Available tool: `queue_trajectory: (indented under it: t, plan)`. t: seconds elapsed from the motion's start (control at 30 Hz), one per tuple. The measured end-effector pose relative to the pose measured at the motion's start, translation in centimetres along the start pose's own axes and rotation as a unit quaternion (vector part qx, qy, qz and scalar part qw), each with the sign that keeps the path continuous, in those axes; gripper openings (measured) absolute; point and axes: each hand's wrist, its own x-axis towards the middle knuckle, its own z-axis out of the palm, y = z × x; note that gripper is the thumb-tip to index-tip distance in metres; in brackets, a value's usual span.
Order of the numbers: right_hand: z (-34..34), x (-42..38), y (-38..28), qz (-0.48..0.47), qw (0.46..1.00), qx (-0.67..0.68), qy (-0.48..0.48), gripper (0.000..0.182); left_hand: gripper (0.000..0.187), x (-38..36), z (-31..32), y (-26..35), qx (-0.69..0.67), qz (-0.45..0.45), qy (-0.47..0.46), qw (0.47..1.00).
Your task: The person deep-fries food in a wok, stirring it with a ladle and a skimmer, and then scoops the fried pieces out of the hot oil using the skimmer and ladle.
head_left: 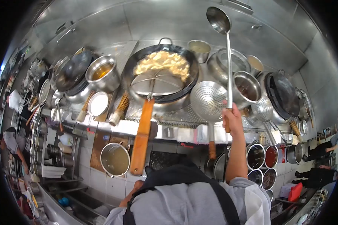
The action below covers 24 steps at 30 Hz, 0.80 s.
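Observation:
My right hand point(233, 119) is closed around the handle of a long metal ladle point(218, 20), its bowl raised high above the stove. Low by my apron, my left hand point(137, 185) shows only in part, with its fingers hidden. Near it ends the broad wooden handle of a strainer point(157, 83), whose round metal head lies over the front of a large black wok point(129, 69). Pale yellow pieces of food point(163, 62) fill the back of the wok. A perforated skimmer point(209, 100) rests beside the wok, just left of my right hand.
Metal pots stand around the wok, one with amber liquid point(102, 71), another with dark liquid point(247, 88). Bamboo brushes point(120, 108) and a white bowl point(98, 104) sit on the left. A pot of cloudy liquid point(115, 159) is below. Other people work at both sides.

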Motion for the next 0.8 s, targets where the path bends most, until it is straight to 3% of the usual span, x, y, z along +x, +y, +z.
queue_trajectory:
  t: [0.03, 0.07, 0.1, 0.13, 0.2, 0.27, 0.33, 0.37, 0.4, 0.43, 0.53, 0.6, 0.7, 0.8]
  plan:
    - [0.3, -0.8, 0.1, -0.008, 1.000, -0.014, -0.008, 0.033, 0.025, 0.3, -0.6, -0.8, 0.028, 0.109, 0.059, 0.992]
    - [0.5, -1.3, 0.4, -0.029, 0.999, -0.015, -0.029, 0.034, 0.020, 1.0, -1.1, -1.1, 0.143, 0.068, 0.015, 0.987]
    - [1.7, -2.1, -0.4, -0.023, 0.998, -0.049, -0.017, 0.035, 0.018, 1.1, -1.9, -1.6, 0.187, 0.085, 0.047, 0.978]
    - [2.9, -2.9, -1.2, -0.016, 0.996, -0.083, -0.003, 0.035, 0.017, 0.5, -3.9, -2.6, 0.127, 0.102, 0.020, 0.986]
    - [4.6, -3.2, -0.9, 0.006, 0.992, -0.127, 0.007, 0.035, 0.015, 0.8, -5.6, -3.3, -0.073, 0.042, 0.054, 0.995]
    - [6.6, -3.9, -1.1, 0.021, 0.988, -0.150, 0.018, 0.035, 0.014, 1.6, -6.2, -5.3, 0.077, 0.112, 0.078, 0.988]
    - [8.9, -5.1, -1.0, 0.029, 0.988, -0.148, 0.030, 0.036, 0.011, 1.4, -6.8, -6.1, -0.188, 0.005, 0.073, 0.979]
    - [9.6, -5.8, -0.6, 0.022, 0.991, -0.132, 0.024, 0.036, 0.012, 1.3, -6.9, -6.5, -0.345, -0.131, -0.006, 0.929]
    - [10.3, -6.5, -0.2, 0.026, 0.992, -0.122, 0.026, 0.036, 0.013, 1.1, -7.2, -7.3, -0.159, 0.094, 0.079, 0.980]
    - [10.8, -7.3, 0.2, 0.029, 0.993, -0.111, 0.030, 0.036, 0.016, 0.6, -6.8, -8.2, -0.213, 0.041, 0.041, 0.975]
    - [12.0, -9.8, 0.6, 0.046, 0.991, -0.118, 0.042, 0.037, 0.024, -0.5, -6.6, -10.1, 0.018, 0.151, -0.021, 0.988]
    - [12.8, -11.2, 0.3, 0.055, 0.985, -0.157, 0.054, 0.038, 0.025, -2.3, -6.1, -11.1, -0.077, 0.185, -0.014, 0.980]
    - [12.7, -11.1, 0.1, 0.065, 0.981, -0.169, 0.061, 0.037, 0.027, -3.3, -5.4, -12.2, -0.038, 0.072, -0.153, 0.985]
    - [12.3, -8.9, -0.9, 0.057, 0.979, -0.191, 0.041, 0.038, 0.027, -3.9, -5.8, -12.8, 0.018, 0.119, -0.112, 0.986]
